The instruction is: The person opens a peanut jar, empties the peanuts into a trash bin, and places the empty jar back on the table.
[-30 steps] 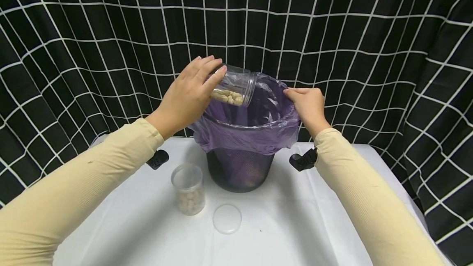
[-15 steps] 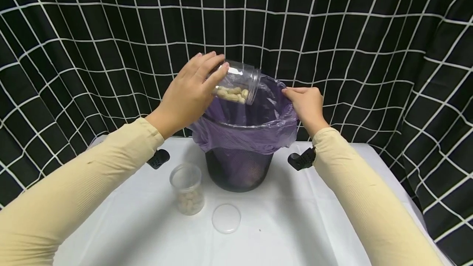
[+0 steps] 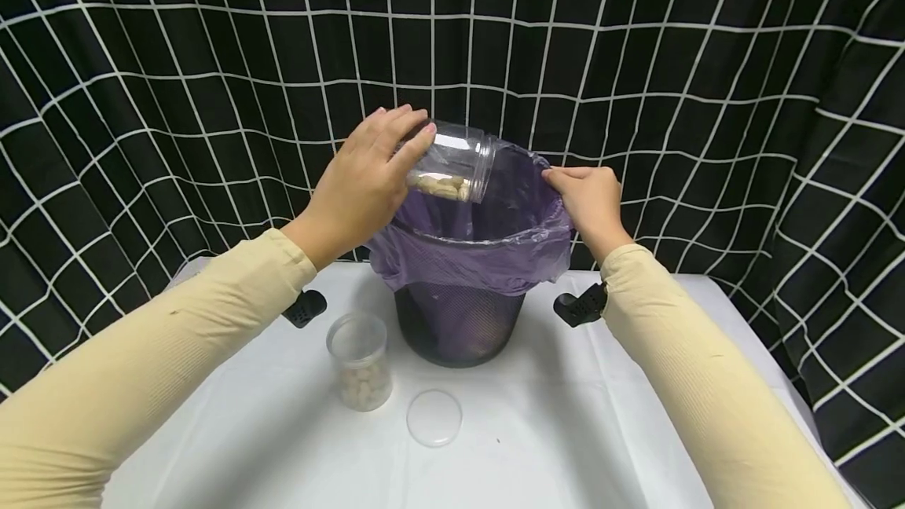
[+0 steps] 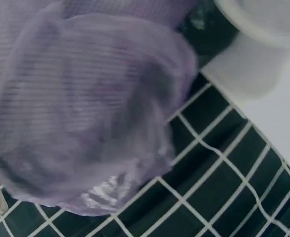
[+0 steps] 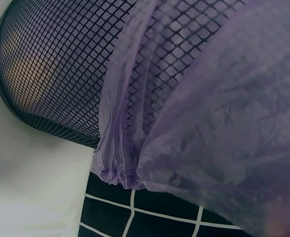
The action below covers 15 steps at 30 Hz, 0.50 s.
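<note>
My left hand [image 3: 364, 179] grips a clear plastic jar [image 3: 459, 149] lying nearly on its side, mouth to the right over the near-left part of the bin's opening. Peanuts in their shells [image 3: 441, 187] lie along the jar's lower wall. Opposite, the thumb and fingers of my right hand [image 3: 590, 199] pinch the rim of a thin purple bag [image 3: 481, 267]. That bag lines a dark mesh bin [image 3: 456, 336] and hangs over its edge. In the left wrist view the bag's hanging fold [image 4: 100, 98] covers much of the picture; the right wrist view shows the bin's mesh wall [image 5: 51, 64].
A second clear jar [image 3: 359, 364], holding pale rounded pieces, stands left of the bin on the white-covered table [image 3: 523, 446]. A clear round lid [image 3: 434, 418] lies in front of the bin. A black curtain with white grid lines [image 3: 452, 45] rises behind.
The jar in my left hand lifted slightly and shifted right, then settled back a little, and the peanuts inside moved about. My right hand stays at the bag's rim.
</note>
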Motion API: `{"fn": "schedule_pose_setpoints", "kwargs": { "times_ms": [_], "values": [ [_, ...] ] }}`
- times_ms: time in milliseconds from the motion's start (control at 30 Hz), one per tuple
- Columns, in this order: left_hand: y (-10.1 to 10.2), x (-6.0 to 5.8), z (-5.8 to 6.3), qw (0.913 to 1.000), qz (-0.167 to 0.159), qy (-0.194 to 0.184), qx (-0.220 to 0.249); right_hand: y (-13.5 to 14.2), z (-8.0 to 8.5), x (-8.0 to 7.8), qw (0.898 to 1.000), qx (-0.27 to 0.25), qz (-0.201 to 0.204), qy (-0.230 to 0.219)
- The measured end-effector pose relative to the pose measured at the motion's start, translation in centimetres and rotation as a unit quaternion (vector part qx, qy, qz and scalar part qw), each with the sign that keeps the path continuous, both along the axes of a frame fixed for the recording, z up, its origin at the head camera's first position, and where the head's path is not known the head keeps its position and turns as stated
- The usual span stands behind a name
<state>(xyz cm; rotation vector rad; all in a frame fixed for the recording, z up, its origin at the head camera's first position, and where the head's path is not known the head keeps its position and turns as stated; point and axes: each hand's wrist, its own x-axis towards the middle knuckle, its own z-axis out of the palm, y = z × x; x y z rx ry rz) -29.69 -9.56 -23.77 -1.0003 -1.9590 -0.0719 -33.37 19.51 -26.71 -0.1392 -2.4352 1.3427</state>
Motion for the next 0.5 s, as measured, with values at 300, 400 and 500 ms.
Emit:
{"fn": "schedule_pose_setpoints", "kwargs": {
  "times_ms": [300,400,500],
  "values": [
    [-0.09,-0.11,-0.14,0.9999,0.013,-0.004,0.007,-0.11,0.09,-0.05,1.0,-0.005,-0.001,-0.003],
    [-0.15,0.0,-0.1,0.9995,0.024,-0.02,0.0,-0.07,0.16,-0.06,1.0,-0.005,-0.001,-0.004],
    [-0.21,0.06,-0.16,0.999,0.025,-0.033,-0.017,0.0,0.18,-0.06,1.0,-0.005,-0.002,-0.005]
  ]
}}
